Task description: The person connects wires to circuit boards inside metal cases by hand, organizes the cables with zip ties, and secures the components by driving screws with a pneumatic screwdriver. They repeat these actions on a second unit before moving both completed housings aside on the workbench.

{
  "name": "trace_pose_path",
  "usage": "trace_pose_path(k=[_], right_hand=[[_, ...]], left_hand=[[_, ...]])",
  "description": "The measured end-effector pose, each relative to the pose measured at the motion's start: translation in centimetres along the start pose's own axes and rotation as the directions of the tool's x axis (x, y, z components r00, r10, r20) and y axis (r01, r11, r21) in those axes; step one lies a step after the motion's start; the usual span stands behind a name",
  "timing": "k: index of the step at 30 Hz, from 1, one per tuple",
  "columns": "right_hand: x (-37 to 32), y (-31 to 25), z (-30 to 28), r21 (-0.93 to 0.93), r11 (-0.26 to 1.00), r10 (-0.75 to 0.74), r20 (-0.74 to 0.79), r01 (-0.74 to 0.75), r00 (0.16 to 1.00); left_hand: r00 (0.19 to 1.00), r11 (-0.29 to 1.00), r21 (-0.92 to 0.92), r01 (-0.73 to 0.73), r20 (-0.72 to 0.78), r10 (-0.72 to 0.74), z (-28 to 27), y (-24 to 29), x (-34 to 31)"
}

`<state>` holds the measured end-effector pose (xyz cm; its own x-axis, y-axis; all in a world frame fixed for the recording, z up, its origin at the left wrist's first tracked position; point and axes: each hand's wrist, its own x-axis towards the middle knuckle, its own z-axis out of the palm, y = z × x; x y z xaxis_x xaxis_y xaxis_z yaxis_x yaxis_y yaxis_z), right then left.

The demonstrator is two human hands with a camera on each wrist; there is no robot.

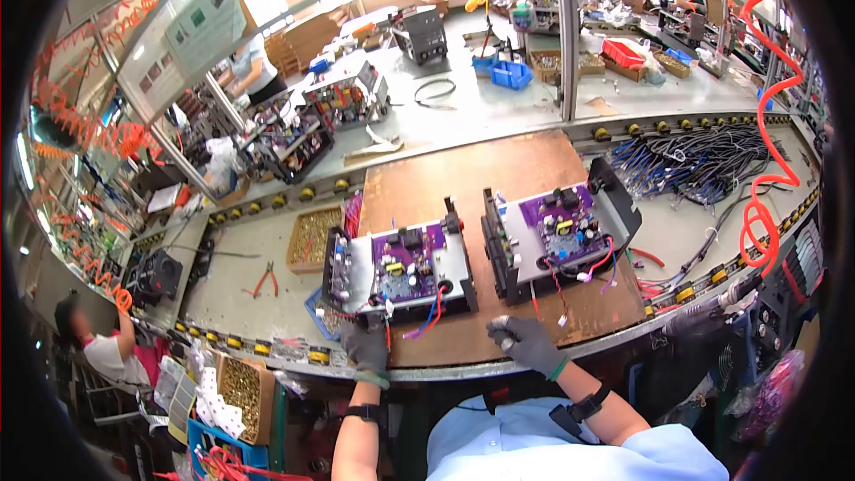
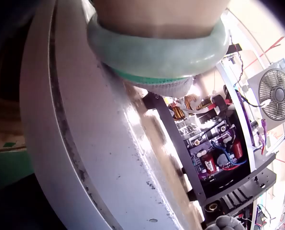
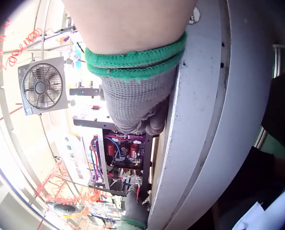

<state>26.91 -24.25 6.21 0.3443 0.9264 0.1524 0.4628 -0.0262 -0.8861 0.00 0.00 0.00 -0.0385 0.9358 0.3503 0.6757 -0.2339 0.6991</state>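
Note:
Two open electronic units lie side by side on a brown board [image 1: 427, 349]. Each has a purple circuit board in a metal and black chassis. My left hand [image 1: 365, 345], in a grey glove, is at the front left corner of the left unit [image 1: 356, 272], its fingertips overlapping the hanging wires there. My gloved right hand [image 1: 530, 345] is over the board's front edge, below the right unit [image 1: 525, 258], with loosely bent fingers and nothing held. Red and blue wires [image 1: 436, 310] hang from the left unit, and a white connector [image 1: 563, 320] dangles from the right one.
Left of the units are red-handled pliers [image 1: 264, 280], a box of small brass-coloured parts [image 1: 313, 239] and a blue tray [image 1: 319, 313]. Bundled black cables [image 1: 704, 165] lie at right, beneath a coiled red hose [image 1: 757, 214]. Roller rails [image 1: 233, 341] edge the bench.

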Motion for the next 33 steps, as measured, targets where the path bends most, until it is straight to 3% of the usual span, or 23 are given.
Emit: trace_pose_path(k=[2,3,5,6,7,9,10,11,13,15,16,17,19,20,21,23,24,25,28,30,31,32,33], right_hand=[[0.9,0.7,1.1,0.004,0.997,-0.073,-0.043,0.074,0.996],[-1.0,-0.7,0.2,0.033,0.998,-0.054,-0.053,0.056,0.997],[-0.6,-0.3,-0.2,0.059,0.998,-0.004,-0.016,0.005,1.000],[-0.5,0.1,-0.2,-0.036,0.997,-0.070,-0.036,0.069,0.997],[-0.5,0.2,-0.1,-0.033,0.997,-0.073,-0.048,0.072,0.996],[-0.6,0.2,0.0,0.088,0.996,0.006,-0.014,-0.005,1.000],[-0.9,-1.8,-0.7,0.322,0.947,0.017,-0.017,-0.011,1.000],[-0.8,-4.6,-2.2,0.319,0.948,0.028,-0.030,-0.017,0.999],[1.2,-11.1,-6.4,0.309,0.897,-0.333,0.005,0.316,0.943],[4.4,-15.3,-10.4,0.124,0.822,-0.550,-0.077,0.555,0.832],[6.6,-16.3,-12.0,-0.039,0.837,-0.548,-0.094,0.547,0.831],[9.1,-16.5,-13.9,-0.206,0.819,-0.564,-0.113,0.536,0.818],[12.8,-14.6,-16.2,-0.416,0.822,-0.476,-0.130,0.388,0.870],[14.2,-13.7,-16.8,-0.526,0.793,-0.400,-0.068,0.308,0.914],[15.5,-13.0,-17.4,-0.629,0.739,-0.327,-0.019,0.243,0.945],[17.7,-12.0,-17.9,-0.710,0.658,-0.255,0.105,0.252,0.961],[18.4,-12.5,-18.1,-0.767,0.591,-0.193,0.167,0.250,0.967],[18.8,-12.9,-18.2,-0.816,0.521,-0.121,0.218,0.249,0.968],[19.4,-12.7,-18.4,-0.800,0.498,-0.172,0.288,0.335,0.942],[19.5,-12.4,-18.1,-0.794,0.474,-0.211,0.317,0.380,0.925],[19.5,-12.3,-18.2,-0.789,0.444,-0.243,0.351,0.425,0.904],[19.4,-12.3,-18.1,-0.790,0.442,-0.229,0.358,0.424,0.905],[19.4,-12.5,-17.8,-0.792,0.416,-0.272,0.361,0.447,0.892]], left_hand=[[0.997,0.997,-0.052,-0.055,0.048,0.057,-1.1,2.8,0.7],[0.990,0.987,-0.077,-0.140,-0.020,0.139,-2.9,4.0,-0.7],[0.995,0.994,0.042,-0.100,0.002,0.100,-3.0,5.7,-0.9],[0.997,0.996,0.058,-0.070,0.016,0.069,-2.2,5.1,-0.5],[0.990,0.991,0.014,-0.136,0.031,0.136,-2.2,4.7,-0.1],[0.991,0.991,-0.009,-0.133,-0.004,0.133,-1.8,4.5,0.0],[0.990,0.989,-0.019,-0.144,0.002,0.144,-1.4,4.8,0.2],[0.987,0.987,-0.030,-0.159,0.028,0.160,-1.5,5.0,0.1],[0.981,0.985,-0.039,-0.170,0.086,0.173,-3.1,6.3,-0.9],[0.965,0.970,-0.152,-0.188,0.157,0.211,-4.5,9.0,-2.0],[0.974,0.996,-0.041,-0.074,0.214,0.081,-3.1,7.3,-1.4],[0.973,0.994,-0.057,-0.094,0.206,0.104,-2.2,7.5,-0.6],[0.958,0.968,-0.225,-0.114,0.232,0.167,-1.0,7.7,-2.7],[0.962,0.975,-0.120,-0.186,0.179,0.205,-0.6,7.9,-3.6],[0.950,0.974,-0.117,-0.193,0.225,0.215,-0.9,8.7,-3.9],[0.944,1.000,0.000,0.019,0.329,-0.018,-1.5,10.2,-3.7],[0.861,0.977,-0.126,0.172,0.502,-0.087,-2.1,11.1,-2.7],[0.902,0.997,0.067,-0.044,0.431,0.011,-3.6,13.0,-2.8],[0.867,0.993,0.099,-0.069,0.498,0.010,-4.0,12.2,-2.2],[0.711,0.988,-0.092,-0.126,0.686,0.155,-3.1,8.4,-1.3],[0.545,0.918,-0.332,0.218,0.821,0.167,-3.7,6.5,0.6],[0.415,0.948,-0.159,0.274,0.909,0.032,-6.8,7.7,3.7],[0.500,0.888,-0.429,-0.165,0.740,0.450,-5.3,3.3,6.7]])
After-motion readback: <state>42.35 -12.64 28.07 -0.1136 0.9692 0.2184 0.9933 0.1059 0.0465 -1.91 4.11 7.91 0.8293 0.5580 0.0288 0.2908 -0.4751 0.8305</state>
